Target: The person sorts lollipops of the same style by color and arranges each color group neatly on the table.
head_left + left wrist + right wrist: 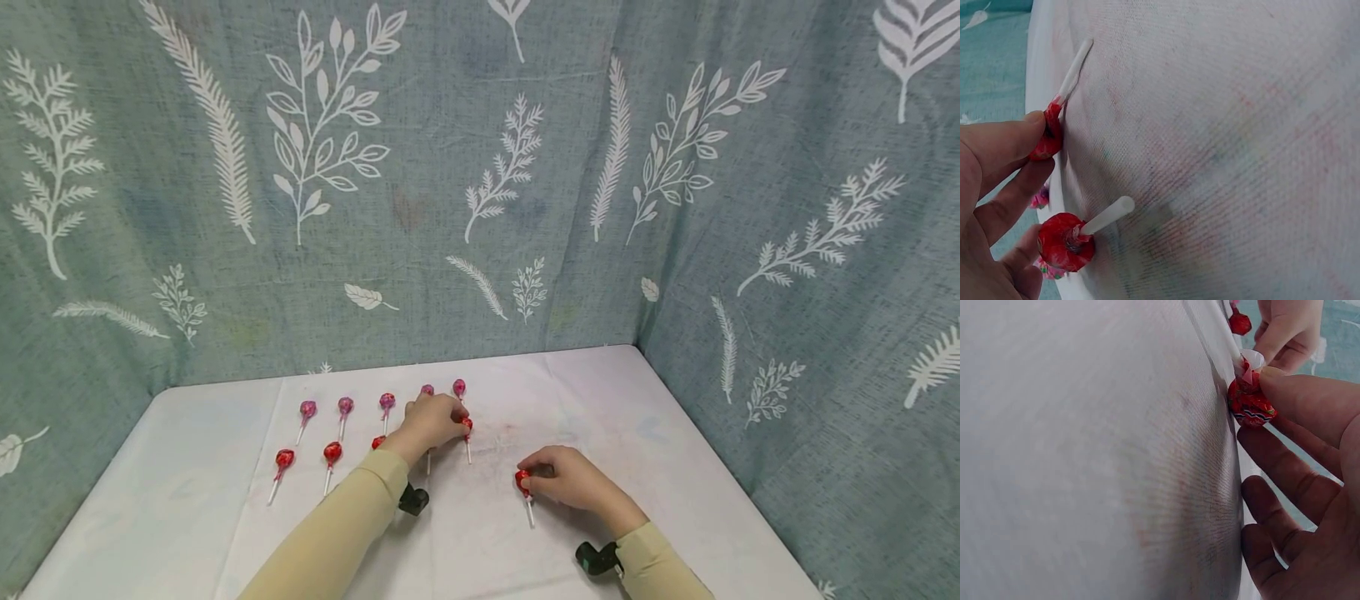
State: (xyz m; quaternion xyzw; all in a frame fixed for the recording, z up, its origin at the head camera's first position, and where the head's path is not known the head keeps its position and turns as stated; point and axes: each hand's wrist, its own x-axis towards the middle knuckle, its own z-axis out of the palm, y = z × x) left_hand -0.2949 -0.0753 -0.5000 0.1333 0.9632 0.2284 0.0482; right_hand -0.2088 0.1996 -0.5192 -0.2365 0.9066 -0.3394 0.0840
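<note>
My left hand [429, 423] pinches a red-wrapped lollipop [1046, 142] by its head between thumb and finger, its white stick pointing toward me over the table. A second red lollipop [1066, 242] lies beside my lower fingers in the left wrist view. Farther right, my right hand [573, 479] has thumb and forefinger on the head of another red lollipop [1250, 403], close over the cloth; its other fingers are spread apart. Behind my left hand are pink-purple lollipops [459, 387], one partly covered by the hand.
More red lollipops [332, 452] form a front row at left, partly hidden by my left sleeve [337, 521]. Several pink-purple ones [307, 409] make a row behind. They lie on a white-covered table [187, 492], with a leaf-patterned green curtain [420, 275] behind and at the sides.
</note>
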